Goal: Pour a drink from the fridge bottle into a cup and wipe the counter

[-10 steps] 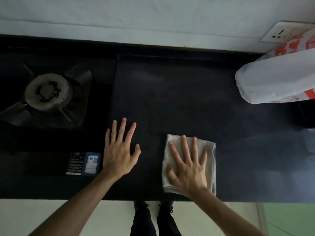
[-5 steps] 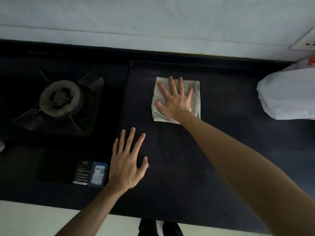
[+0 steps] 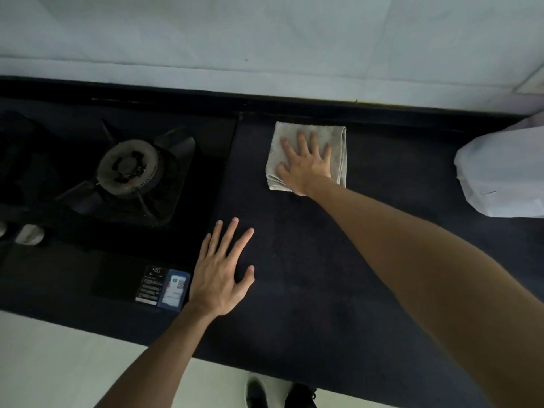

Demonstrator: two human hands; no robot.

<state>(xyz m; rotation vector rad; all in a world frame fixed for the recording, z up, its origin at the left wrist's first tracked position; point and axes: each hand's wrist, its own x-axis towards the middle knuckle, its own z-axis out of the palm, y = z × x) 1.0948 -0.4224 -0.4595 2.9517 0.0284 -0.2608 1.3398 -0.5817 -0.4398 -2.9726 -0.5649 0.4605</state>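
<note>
Item 1: dark, matte stone-like counter (image 3: 338, 290), running left to right below a pale tiled wall (image 3: 265, 39).

Item 2: folded, pale grey cloth (image 3: 335, 136), rectangular, lay flat on the counter near its back edge, just right of the hob.

Item 3: right hand (image 3: 306, 166), palm down on the folded cloth, fingers spread and extended, pressing rather than gripping; arm reached in from the lower right.

Item 4: left hand (image 3: 220, 275), palm down and flat on the bare counter near its front edge, fingers splayed, holding nothing; well apart from the cloth.

Item 5: black gas hob (image 3: 191, 231) set into the counter at left, with one round grey metal burner (image 3: 129, 167) under a dark pan support.

Item 6: printed labels (image 3: 164, 287) on the hob's front corner, just left of the left hand; text too small to read.

Item 7: white plastic bag (image 3: 500, 172) at the right edge, on the counter.

Item 8: dark shoes (image 3: 259, 393) on the pale floor below.
</note>
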